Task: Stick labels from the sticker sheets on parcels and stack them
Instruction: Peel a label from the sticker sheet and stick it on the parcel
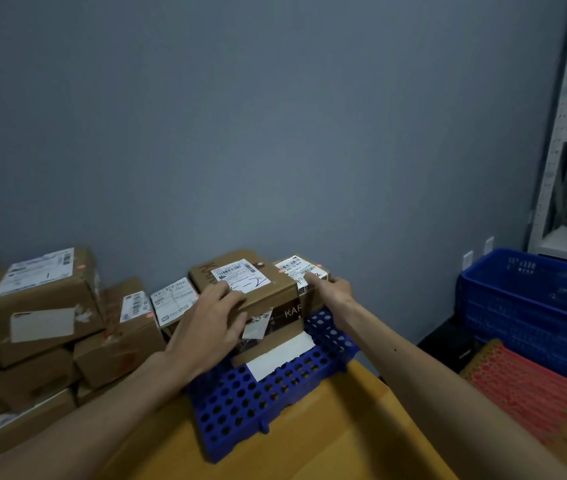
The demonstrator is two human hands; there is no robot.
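Yellow surface (327, 427) fills the near field. A blue perforated tray (240, 403) lies on its far edge, and a white paper strip (280, 355) rests on the tray. A brown parcel (268, 296) stands on the tray, just behind the strip, with a white label (240, 273) on its top face. The left hand (209, 327) rests over the parcel's near left corner, grip spread, fingers laid flat. The right hand (335, 289) reaches to a second parcel (322, 277) behind; its extended forefinger presses that parcel's label (294, 266), pinching nothing. Stacked parcels (40, 306) stand at far left; a blue basket (534, 299) at far right.
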